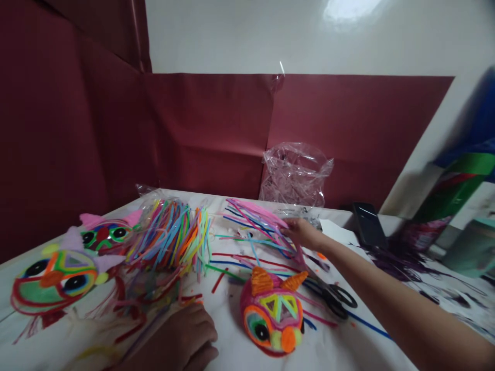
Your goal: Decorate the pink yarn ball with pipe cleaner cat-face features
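Observation:
My right hand (300, 232) reaches across the white table (348, 350) and its fingers close on a loose bunch of pink and blue pipe cleaners (255, 222). My left hand (181, 340) rests on the table near the front edge with its fingers curled under, nothing visible in it. Just right of it lies a pipe-cleaner animal mask (274, 314) with orange ears and an orange nose. Black-handled scissors (335, 299) lie under my right forearm. A large fan of mixed-colour pipe cleaners (172, 234) sits in clear wrap at the centre left.
Two more pipe-cleaner masks (58, 278) (106, 233) lie at the left. A crumpled clear plastic bag (296, 175) stands at the back against the maroon paper wall. A black phone (367, 224) lies at the back right, beside dark purple scraps (402, 257) and coloured boxes (452, 190).

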`<state>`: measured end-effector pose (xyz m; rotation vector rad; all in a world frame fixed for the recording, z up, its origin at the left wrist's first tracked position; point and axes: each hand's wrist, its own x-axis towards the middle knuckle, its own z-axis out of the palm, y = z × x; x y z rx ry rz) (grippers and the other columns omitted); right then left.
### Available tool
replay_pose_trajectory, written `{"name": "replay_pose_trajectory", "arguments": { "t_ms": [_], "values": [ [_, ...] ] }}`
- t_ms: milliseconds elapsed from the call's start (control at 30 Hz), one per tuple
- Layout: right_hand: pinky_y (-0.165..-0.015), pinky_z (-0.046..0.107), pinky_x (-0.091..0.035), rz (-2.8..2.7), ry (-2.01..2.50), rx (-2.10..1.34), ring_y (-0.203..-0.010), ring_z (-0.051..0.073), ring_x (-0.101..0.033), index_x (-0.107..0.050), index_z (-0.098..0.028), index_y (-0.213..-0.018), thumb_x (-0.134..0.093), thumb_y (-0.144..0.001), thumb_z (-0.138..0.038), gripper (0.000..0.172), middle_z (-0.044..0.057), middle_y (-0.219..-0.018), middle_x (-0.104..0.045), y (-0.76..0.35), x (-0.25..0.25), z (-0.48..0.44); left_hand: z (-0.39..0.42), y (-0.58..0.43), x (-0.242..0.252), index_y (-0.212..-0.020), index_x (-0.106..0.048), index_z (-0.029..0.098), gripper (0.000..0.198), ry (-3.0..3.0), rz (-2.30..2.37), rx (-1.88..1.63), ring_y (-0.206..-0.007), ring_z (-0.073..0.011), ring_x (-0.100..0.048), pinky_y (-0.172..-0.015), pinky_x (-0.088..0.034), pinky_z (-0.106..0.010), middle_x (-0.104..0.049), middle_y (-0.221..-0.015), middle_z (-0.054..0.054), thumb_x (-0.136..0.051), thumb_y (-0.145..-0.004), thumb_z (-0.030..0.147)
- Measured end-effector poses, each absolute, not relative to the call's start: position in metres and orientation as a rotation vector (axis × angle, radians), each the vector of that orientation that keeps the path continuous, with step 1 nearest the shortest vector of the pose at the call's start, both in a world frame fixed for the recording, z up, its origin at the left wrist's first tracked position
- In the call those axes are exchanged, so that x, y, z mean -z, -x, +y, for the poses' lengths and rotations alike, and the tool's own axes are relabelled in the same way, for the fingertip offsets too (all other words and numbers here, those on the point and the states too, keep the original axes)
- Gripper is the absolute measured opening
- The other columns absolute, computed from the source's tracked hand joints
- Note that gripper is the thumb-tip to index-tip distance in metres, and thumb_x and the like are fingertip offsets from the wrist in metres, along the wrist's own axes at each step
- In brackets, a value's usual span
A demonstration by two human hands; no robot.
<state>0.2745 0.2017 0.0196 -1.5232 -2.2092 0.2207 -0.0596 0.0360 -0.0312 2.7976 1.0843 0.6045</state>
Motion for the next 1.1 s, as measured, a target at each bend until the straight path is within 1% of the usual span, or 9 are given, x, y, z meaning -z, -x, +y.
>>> {"name": "replay_pose_trajectory", "arguments": {
  "t_ms": [133, 233, 400, 500, 567, 633, 767, 933, 1100],
  "values": [
    [-0.051, 0.023, -0.032, -2.183, 1.462, -0.249, -0.052, 0.011, -0.042, -0.052, -0.018, -0.065, -0.047, -0.083, -0.046, 0.033, -0.005, -0.054, -0.045, -0.277, -0.028, 0.208, 0.037, 0.06, 0.034, -0.074, -0.056, 0.022, 0.007, -2.816, 1.06, -0.578, -0.071, -0.0133, -0.057, -0.064, -0.042, -0.024, -0.065, -0.075, 0.002, -0.059, -0.079, 0.017],
    [-0.052, 0.024, -0.035, -2.188, 1.45, -0.267, -0.054, 0.013, -0.048, -0.054, -0.018, -0.065, -0.047, -0.083, -0.046, 0.033, -0.002, -0.057, -0.053, -0.273, -0.025, 0.209, 0.04, 0.06, 0.034, -0.073, -0.055, 0.02, 0.008, -2.839, 1.066, -0.531, -0.07, -0.0128, -0.056, -0.064, -0.041, -0.023, -0.065, -0.075, 0.002, -0.06, -0.078, 0.016],
    [-0.058, 0.026, -0.042, -2.231, 1.467, -0.261, -0.061, 0.017, -0.057, -0.063, -0.015, -0.072, -0.046, -0.085, -0.037, 0.03, 0.005, -0.065, -0.065, -0.268, -0.014, 0.208, 0.042, 0.06, 0.033, -0.072, -0.055, 0.019, 0.009, -2.846, 1.068, -0.471, -0.07, -0.0124, -0.056, -0.064, -0.04, -0.023, -0.064, -0.075, 0.002, -0.06, -0.079, 0.016],
    [-0.07, 0.03, -0.046, -2.295, 1.446, -0.266, -0.077, 0.021, -0.063, -0.067, -0.013, -0.094, -0.053, -0.081, -0.034, 0.028, 0.009, -0.086, -0.071, -0.271, -0.005, 0.206, 0.042, 0.06, 0.034, -0.073, -0.055, 0.019, 0.008, -2.828, 1.076, -0.468, -0.071, -0.0126, -0.055, -0.064, -0.039, -0.023, -0.063, -0.075, 0.002, -0.059, -0.079, 0.016],
    [-0.08, 0.031, -0.047, -2.361, 1.41, -0.289, -0.093, 0.024, -0.063, -0.065, -0.014, -0.11, -0.061, -0.076, -0.031, 0.039, 0.012, -0.108, -0.069, -0.272, 0.002, 0.204, 0.04, 0.061, 0.035, -0.075, -0.055, 0.02, 0.007, -2.808, 1.087, -0.481, -0.072, -0.0127, -0.055, -0.065, -0.038, -0.023, -0.063, -0.076, 0.002, -0.058, -0.079, 0.015],
    [-0.085, 0.03, -0.046, -2.434, 1.382, -0.318, -0.1, 0.026, -0.062, -0.065, -0.016, -0.113, -0.067, -0.07, -0.025, 0.044, 0.011, -0.115, -0.067, -0.271, 0.009, 0.201, 0.039, 0.062, 0.036, -0.076, -0.055, 0.02, 0.007, -2.791, 1.091, -0.492, -0.073, -0.0128, -0.056, -0.066, -0.038, -0.024, -0.063, -0.077, 0.002, -0.057, -0.08, 0.015],
    [-0.087, 0.031, -0.048, -2.472, 1.386, -0.296, -0.1, 0.026, -0.064, -0.067, -0.016, -0.113, -0.066, -0.07, -0.023, 0.043, 0.01, -0.114, -0.068, -0.269, 0.013, 0.195, 0.041, 0.065, 0.04, -0.08, -0.055, 0.021, 0.006, -2.765, 1.06, -0.529, -0.076, -0.0141, -0.056, -0.07, -0.039, -0.025, -0.063, -0.08, 0.001, -0.052, -0.084, 0.018],
    [-0.092, 0.04, -0.046, -2.312, 1.461, -0.12, -0.107, 0.03, -0.062, -0.064, -0.012, -0.115, -0.056, -0.079, -0.025, 0.039, 0.016, -0.118, -0.066, -0.273, -0.015, 0.184, 0.055, 0.075, 0.046, -0.077, -0.057, 0.02, 0.025, -2.781, 1.179, -0.724, -0.075, -0.0167, -0.054, -0.071, -0.04, -0.029, -0.062, -0.077, -0.003, -0.037, -0.091, 0.021],
    [-0.08, 0.037, -0.053, -2.188, 1.459, -0.068, -0.09, 0.027, -0.068, -0.067, -0.017, -0.102, -0.049, -0.083, -0.036, 0.033, 0.012, -0.103, -0.072, -0.273, -0.049, 0.15, 0.074, 0.092, 0.042, -0.078, -0.061, 0.019, 0.019, -2.639, 1.523, -0.894, -0.087, -0.0196, -0.055, -0.081, -0.041, -0.033, -0.065, -0.086, -0.005, -0.044, -0.085, 0.017]
  ]
}}
